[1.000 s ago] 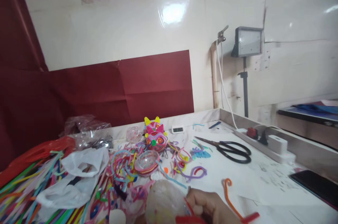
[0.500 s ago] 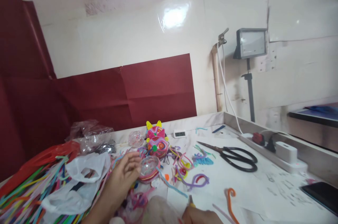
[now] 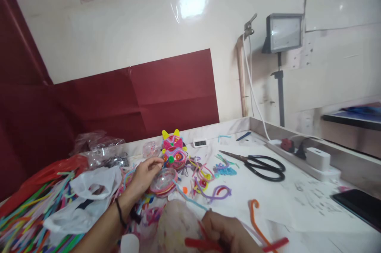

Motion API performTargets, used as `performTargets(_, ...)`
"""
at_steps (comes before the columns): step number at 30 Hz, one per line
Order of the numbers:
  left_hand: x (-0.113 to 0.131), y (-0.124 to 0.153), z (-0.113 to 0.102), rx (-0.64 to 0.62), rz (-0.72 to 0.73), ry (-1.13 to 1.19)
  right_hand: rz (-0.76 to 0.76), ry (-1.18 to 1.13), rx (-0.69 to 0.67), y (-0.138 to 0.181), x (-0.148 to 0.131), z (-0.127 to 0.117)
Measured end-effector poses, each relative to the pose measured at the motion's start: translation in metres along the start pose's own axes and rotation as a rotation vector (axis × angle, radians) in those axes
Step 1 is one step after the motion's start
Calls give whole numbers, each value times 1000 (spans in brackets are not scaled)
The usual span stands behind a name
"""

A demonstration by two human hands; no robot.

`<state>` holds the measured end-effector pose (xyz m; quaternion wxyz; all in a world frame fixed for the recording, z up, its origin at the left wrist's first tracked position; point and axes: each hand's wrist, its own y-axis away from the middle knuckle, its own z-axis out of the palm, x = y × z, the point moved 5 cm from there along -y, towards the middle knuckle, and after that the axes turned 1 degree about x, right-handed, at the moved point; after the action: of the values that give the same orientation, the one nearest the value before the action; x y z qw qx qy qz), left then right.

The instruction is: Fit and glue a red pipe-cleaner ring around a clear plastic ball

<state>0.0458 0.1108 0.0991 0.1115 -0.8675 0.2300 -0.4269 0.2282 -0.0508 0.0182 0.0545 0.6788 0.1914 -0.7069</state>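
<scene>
My left hand (image 3: pixel 145 175) reaches forward over a heap of coloured pipe cleaners, fingers curled, its fingertips touching a clear plastic half-ball (image 3: pixel 163 181) rimmed with pink and orange pipe cleaner. Just behind stands a pink pipe-cleaner figure with yellow ears (image 3: pixel 173 152). My right hand (image 3: pixel 230 235) is at the bottom edge, closed on a red pipe cleaner (image 3: pixel 202 242) beside a pale translucent ball (image 3: pixel 177 225). An orange pipe cleaner (image 3: pixel 257 217) lies to its right.
Black scissors (image 3: pixel 260 163) lie on the white table, a power strip with a white charger (image 3: pixel 318 159) along the right rim, a dark phone (image 3: pixel 361 205) at far right. White plastic bags (image 3: pixel 86 197) and bundled pipe cleaners (image 3: pixel 26 217) fill the left. A small digital display (image 3: pixel 199 143) sits at the back.
My left hand came into view from the lower left and reached up to the clear half-ball. My right hand stayed low with the red pipe cleaner; the view shifted slightly.
</scene>
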Motion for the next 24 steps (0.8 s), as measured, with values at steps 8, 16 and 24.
performTargets(8, -15, 28, 2, -203, 111, -235, 22, -105, -17, -2, 9, 6)
performTargets(16, 9, 59, 0, -66, 163, -189, 37, -393, 118, 1, 2, -5)
performTargets(24, 16, 115, 54, -343, -354, 695, 21, -618, 202, -1, -4, -15)
